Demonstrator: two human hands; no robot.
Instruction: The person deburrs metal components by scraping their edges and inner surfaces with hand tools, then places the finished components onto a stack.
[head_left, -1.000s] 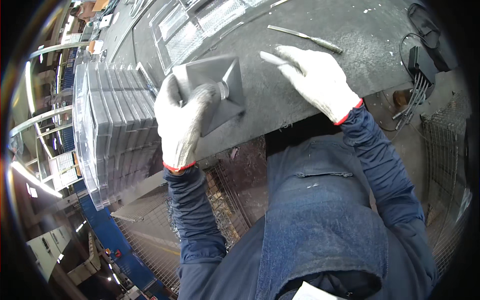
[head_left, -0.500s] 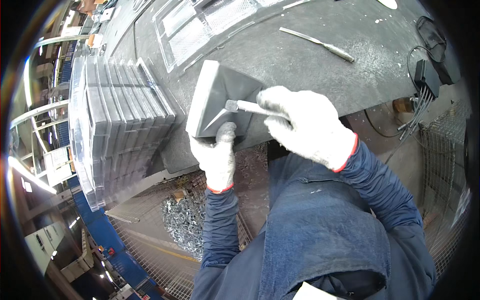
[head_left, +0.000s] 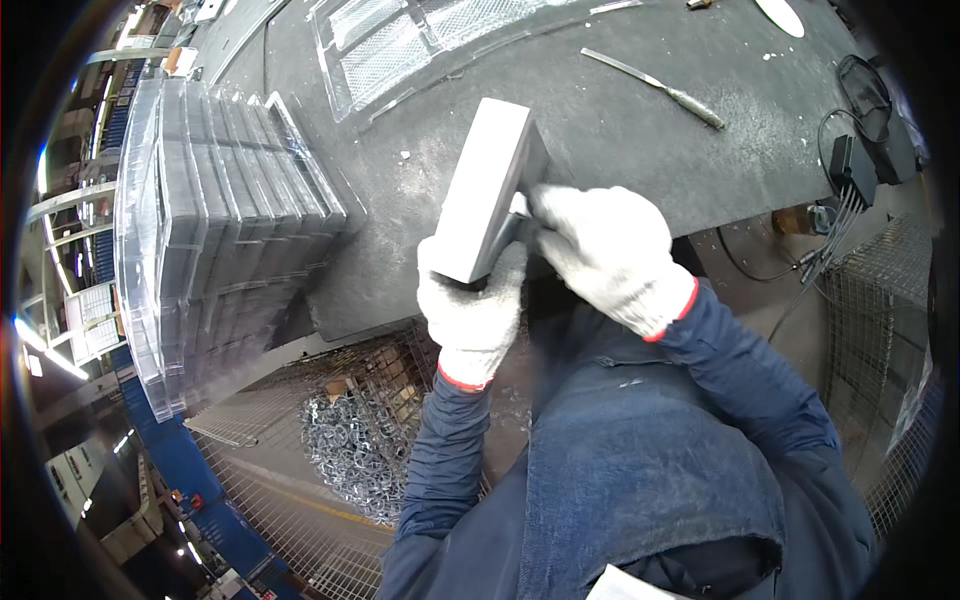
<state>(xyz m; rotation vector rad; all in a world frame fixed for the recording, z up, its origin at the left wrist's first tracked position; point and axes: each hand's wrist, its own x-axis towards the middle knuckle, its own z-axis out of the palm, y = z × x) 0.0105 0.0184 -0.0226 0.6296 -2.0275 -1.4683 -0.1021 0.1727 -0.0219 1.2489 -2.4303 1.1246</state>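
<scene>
The grey box (head_left: 483, 190) has turned its pale side to my view, its near end gripped in the left hand (head_left: 468, 320); the right hand (head_left: 605, 255), just beside, pinches 1 mostly hidden tool (head_left: 518, 205).

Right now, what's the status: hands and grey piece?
Left hand grips grey piece. Right hand pinches mostly hidden pale tool beside it. Slim tool lies apart on table.

It was an industrial workshop: a scuffed workbench (head_left: 380, 220), specked with white scraps (head_left: 405, 155), held a hand tool (head_left: 655, 84); metal pieces (head_left: 350, 450) lay heaped by wire mesh (head_left: 235, 460) at near left; a strip light (head_left: 50, 349) shone at far left; the person (head_left: 830, 520) wore a denim apron (head_left: 640, 470).
</scene>
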